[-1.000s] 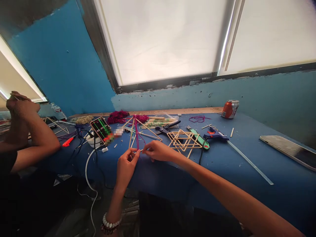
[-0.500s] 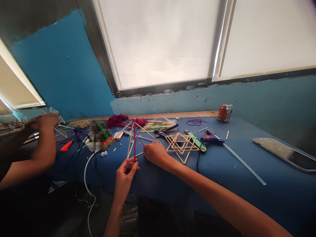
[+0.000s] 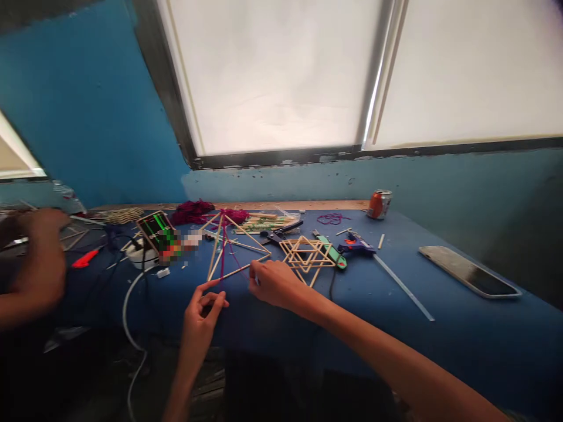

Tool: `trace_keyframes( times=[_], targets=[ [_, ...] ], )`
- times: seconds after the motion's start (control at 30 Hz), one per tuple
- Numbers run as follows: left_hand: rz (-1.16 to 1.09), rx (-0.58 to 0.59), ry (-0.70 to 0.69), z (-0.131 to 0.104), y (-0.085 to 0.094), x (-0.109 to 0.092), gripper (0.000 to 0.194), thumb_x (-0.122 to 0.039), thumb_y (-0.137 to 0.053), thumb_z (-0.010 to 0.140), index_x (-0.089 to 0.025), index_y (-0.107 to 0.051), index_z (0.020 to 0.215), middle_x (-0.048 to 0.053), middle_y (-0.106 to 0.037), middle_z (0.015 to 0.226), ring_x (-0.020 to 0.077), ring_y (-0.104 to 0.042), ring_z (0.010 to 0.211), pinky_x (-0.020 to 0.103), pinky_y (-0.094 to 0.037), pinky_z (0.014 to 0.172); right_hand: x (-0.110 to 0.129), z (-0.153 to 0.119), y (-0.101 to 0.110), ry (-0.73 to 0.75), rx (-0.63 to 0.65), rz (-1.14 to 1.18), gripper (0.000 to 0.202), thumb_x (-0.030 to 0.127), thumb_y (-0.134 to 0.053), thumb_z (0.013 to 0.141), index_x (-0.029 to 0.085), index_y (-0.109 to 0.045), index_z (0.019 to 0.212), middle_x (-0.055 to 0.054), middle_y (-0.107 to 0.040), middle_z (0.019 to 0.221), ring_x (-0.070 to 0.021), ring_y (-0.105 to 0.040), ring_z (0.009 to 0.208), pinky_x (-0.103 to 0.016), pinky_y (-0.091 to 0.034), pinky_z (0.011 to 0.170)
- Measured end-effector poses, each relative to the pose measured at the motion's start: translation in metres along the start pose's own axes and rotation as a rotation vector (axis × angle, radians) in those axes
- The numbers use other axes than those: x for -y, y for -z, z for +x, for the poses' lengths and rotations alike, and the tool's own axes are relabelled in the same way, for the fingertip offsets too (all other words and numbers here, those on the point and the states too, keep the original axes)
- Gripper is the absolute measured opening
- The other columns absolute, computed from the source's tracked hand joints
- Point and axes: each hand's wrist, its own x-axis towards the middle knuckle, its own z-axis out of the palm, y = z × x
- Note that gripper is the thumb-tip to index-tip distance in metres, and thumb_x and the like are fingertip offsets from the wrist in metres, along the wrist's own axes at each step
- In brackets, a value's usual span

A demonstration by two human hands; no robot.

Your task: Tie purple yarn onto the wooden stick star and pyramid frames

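Note:
A pyramid-like frame of thin wooden sticks (image 3: 212,256) stands before me, with purple yarn (image 3: 223,252) running down from its top to the near bottom stick. My left hand (image 3: 203,310) is at that stick's left end. Its index finger reaches to the stick beside the yarn, the thumb is apart, and nothing shows gripped. Closed in a pinch, my right hand (image 3: 275,282) holds the loose end of the yarn, to the right of the frame; the fingertips are partly hidden. Right behind that hand lies a star-shaped stick lattice (image 3: 308,258).
A glue gun (image 3: 357,246) with a long glue stick (image 3: 404,288), a green utility knife (image 3: 329,251) and black pliers (image 3: 281,234) lie behind. A smartphone (image 3: 468,271) and a soda can (image 3: 379,204) are right. Leftward are a white cable (image 3: 127,310) and another person's arm (image 3: 41,264).
My left thumb and index finger have parted from their pinch on the yarn. The right hand stays closed, slightly lower. The whole view has shifted, so things appear further left.

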Motion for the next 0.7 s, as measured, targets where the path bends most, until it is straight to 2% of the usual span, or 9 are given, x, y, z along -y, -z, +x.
trace_keyframes(
  times=[0.07,0.23,0.3,0.4,0.47,0.57,0.63,0.7],
  targets=[
    [0.053,0.024,0.012,-0.003,0.0,-0.001,0.055,-0.061,-0.064,0.081,-0.018,-0.061,0.116,0.001,-0.068,0.07,0.0219,-0.066,0.075,0.028,-0.045,0.064,-0.002,-0.012,0.004,0.011,-0.003,0.002,0.016,0.026,-0.053,0.091,0.02,-0.066,0.097,-0.005,-0.075,0.08,-0.0227,-0.072,0.073,-0.028,-0.033,0.057],
    [0.09,0.044,-0.03,-0.013,-0.005,-0.004,0.051,-0.061,-0.061,0.084,-0.018,-0.064,0.112,0.001,-0.069,0.071,0.0219,-0.066,0.076,0.031,-0.048,0.074,-0.009,-0.039,0.018,0.05,-0.02,0.056,0.017,0.025,-0.051,0.096,0.02,-0.067,0.097,-0.002,-0.072,0.071,-0.0187,-0.069,0.067,-0.027,-0.03,0.058],
    [0.088,0.077,-0.047,-0.017,-0.008,-0.007,0.05,-0.06,-0.06,0.086,-0.018,-0.065,0.113,0.001,-0.068,0.071,0.0208,-0.065,0.076,0.031,-0.049,0.076,-0.021,-0.046,0.028,0.032,-0.051,0.096,0.017,0.024,-0.051,0.097,0.021,-0.068,0.097,-0.001,-0.071,0.07,-0.0172,-0.067,0.066,-0.027,-0.03,0.059],
    [0.04,0.156,-0.06,-0.022,-0.015,-0.015,0.05,-0.059,-0.054,0.09,-0.018,-0.066,0.115,0.001,-0.069,0.072,0.0206,-0.066,0.077,0.031,-0.05,0.078,-0.054,-0.047,0.046,-0.093,-0.155,0.152,0.018,0.022,-0.051,0.096,0.02,-0.069,0.1,-0.003,-0.072,0.075,-0.0172,-0.065,0.067,-0.027,-0.032,0.062],
    [0.058,0.166,-0.069,-0.024,-0.025,-0.022,0.048,-0.058,-0.051,0.092,-0.019,-0.066,0.116,0.003,-0.072,0.079,0.0219,-0.067,0.082,0.033,-0.05,0.08,-0.081,-0.044,0.059,-0.198,-0.226,0.198,0.019,0.024,-0.052,0.095,0.018,-0.068,0.101,-0.005,-0.072,0.08,-0.0166,-0.063,0.066,-0.027,-0.035,0.062],
    [0.069,0.203,-0.142,-0.024,-0.047,-0.033,0.045,-0.055,-0.048,0.096,-0.022,-0.067,0.119,0.006,-0.075,0.102,0.0239,-0.068,0.097,0.035,-0.05,0.088,-0.115,-0.039,0.072,-0.274,-0.254,0.302,0.023,0.031,-0.051,0.097,0.016,-0.068,0.096,-0.004,-0.072,0.08,-0.0157,-0.064,0.067,-0.025,-0.04,0.061],
    [0.028,0.285,-0.193,-0.021,-0.063,-0.04,0.043,-0.052,-0.045,0.098,-0.023,-0.066,0.123,0.007,-0.074,0.114,0.024,-0.067,0.106,0.035,-0.049,0.093,-0.127,-0.04,0.074,-0.297,-0.257,0.356,0.026,0.035,-0.051,0.097,0.016,-0.069,0.096,-0.003,-0.072,0.079,-0.0158,-0.065,0.07,-0.025,-0.042,0.061],
    [0.002,0.357,-0.198,-0.017,-0.076,-0.046,0.043,-0.05,-0.044,0.1,-0.024,-0.064,0.127,0.007,-0.073,0.118,0.023,-0.067,0.106,0.034,-0.049,0.093,-0.132,-0.045,0.072,-0.314,-0.259,0.39,0.024,0.035,-0.054,0.094,0.017,-0.07,0.095,-0.003,-0.072,0.081,-0.0158,-0.065,0.07,-0.025,-0.043,0.062]
  ],
)
